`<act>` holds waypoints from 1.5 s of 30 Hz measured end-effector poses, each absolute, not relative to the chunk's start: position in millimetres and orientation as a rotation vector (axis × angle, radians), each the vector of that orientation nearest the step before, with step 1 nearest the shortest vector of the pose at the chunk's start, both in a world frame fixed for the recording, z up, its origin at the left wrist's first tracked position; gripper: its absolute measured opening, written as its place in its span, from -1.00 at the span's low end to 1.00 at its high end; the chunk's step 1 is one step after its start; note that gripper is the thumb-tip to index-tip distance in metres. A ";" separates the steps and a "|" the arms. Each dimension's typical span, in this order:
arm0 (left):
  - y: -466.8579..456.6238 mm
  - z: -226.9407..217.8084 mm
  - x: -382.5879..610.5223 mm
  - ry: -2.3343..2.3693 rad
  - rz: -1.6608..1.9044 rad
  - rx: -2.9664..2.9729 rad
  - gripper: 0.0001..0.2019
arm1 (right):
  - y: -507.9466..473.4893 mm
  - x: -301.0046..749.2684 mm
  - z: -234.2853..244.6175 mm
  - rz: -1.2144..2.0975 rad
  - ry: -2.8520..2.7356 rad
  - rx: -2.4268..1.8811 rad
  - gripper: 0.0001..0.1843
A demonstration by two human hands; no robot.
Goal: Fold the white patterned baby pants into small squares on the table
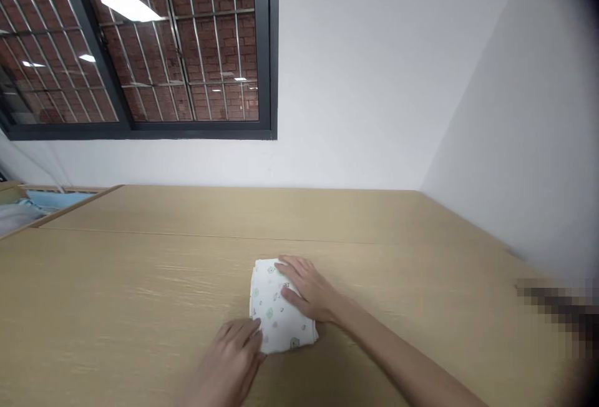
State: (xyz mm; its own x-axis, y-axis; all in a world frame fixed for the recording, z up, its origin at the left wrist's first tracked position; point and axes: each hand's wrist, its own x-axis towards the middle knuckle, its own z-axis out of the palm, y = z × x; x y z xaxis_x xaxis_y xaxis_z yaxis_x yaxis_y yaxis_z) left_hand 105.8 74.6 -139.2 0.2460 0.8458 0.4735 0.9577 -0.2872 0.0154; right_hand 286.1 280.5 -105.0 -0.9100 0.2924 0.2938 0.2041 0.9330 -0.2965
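Note:
A small folded white cloth (274, 313) with little green and pink prints lies on the light wooden table (140, 294), near the front middle. My right hand (306, 291) rests flat on the cloth's right side, fingers stretched out towards the left. My left hand (234, 357) touches the cloth's near left corner with its fingertips, fingers extended and slightly curled. Neither hand grips the cloth; both press on it.
The table runs back to a white wall, with a second wall closing the corner at the right. A dark-framed window (140, 51) shows a brick wall behind. At the far left, blue and white fabric (42, 204) lies beyond the table edge.

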 end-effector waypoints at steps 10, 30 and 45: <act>87.3 -107.3 87.7 -2.107 -0.657 -2.429 -0.72 | 237.5 328.6 -94.6 0.660 -2.890 -0.424 -0.16; 168.4 -108.9 47.3 -2.476 -1.446 -2.153 -0.65 | 288.4 271.5 -108.9 0.950 -2.199 -0.892 -0.66; 189.8 -120.5 75.4 -2.531 -0.743 -1.827 -0.75 | 307.5 244.1 -145.6 0.705 -2.075 -1.033 -0.87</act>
State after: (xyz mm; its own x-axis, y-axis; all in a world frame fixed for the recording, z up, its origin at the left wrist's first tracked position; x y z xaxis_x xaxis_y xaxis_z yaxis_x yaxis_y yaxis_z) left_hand 75.4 189.8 -120.5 -0.3502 0.9127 0.2104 0.8816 0.2453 0.4032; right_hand 244.1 307.5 -145.6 -0.4342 0.8316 0.3463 0.4484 0.5330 -0.7176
